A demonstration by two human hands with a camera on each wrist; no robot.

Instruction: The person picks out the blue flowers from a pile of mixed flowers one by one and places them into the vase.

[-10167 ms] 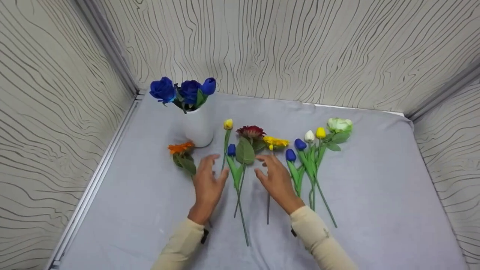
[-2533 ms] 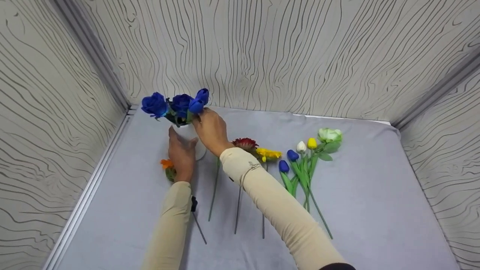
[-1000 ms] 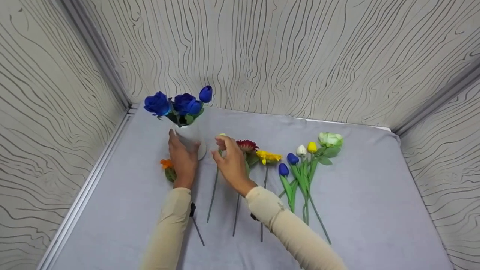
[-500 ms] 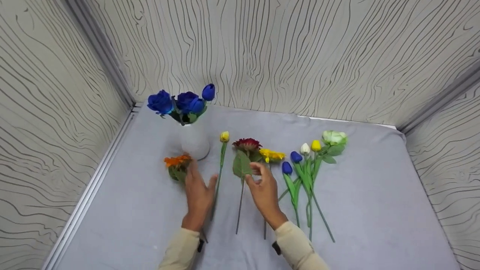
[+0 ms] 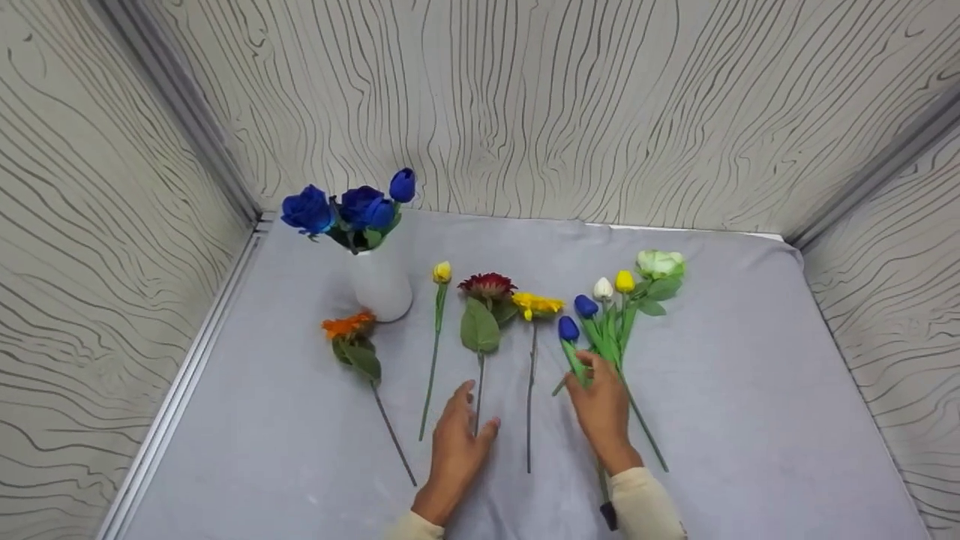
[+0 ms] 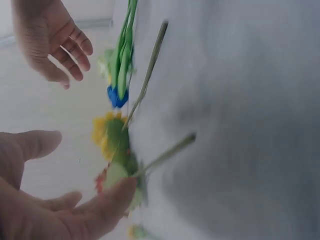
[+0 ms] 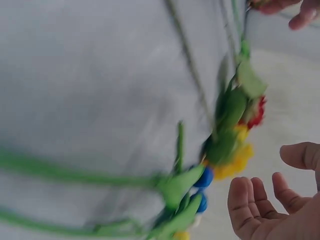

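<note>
My right hand [image 5: 602, 409] hovers over the nearest blue tulip [image 5: 568, 328], fingers loosely bent and nothing between them in the right wrist view. Close beside it lies a second blue tulip [image 5: 586, 306]. My left hand [image 5: 459, 450] is at the stem of the dark red flower [image 5: 486, 300], thumb and fingers spread and holding nothing. In the left wrist view that stem [image 6: 167, 154] ends close past the left fingertips. To the right of the red flower lies a yellow daisy-like flower [image 5: 537, 304]. A white vase [image 5: 382, 285] holds blue roses [image 5: 307, 210] and blue tulips [image 5: 403, 185].
An orange flower [image 5: 349, 326] lies before the vase, a pale yellow tulip [image 5: 442, 272] right of it. At the right are a white tulip [image 5: 603, 289], a yellow tulip [image 5: 624, 282] and a greenish-white flower [image 5: 661, 264]. Patterned walls [image 5: 480, 105] enclose the grey cloth [image 5: 750, 360].
A blue tulip from the table now stands in the vase. My left hand has let go of the vase and come back toward me; my right hand has moved right to the tulips.
</note>
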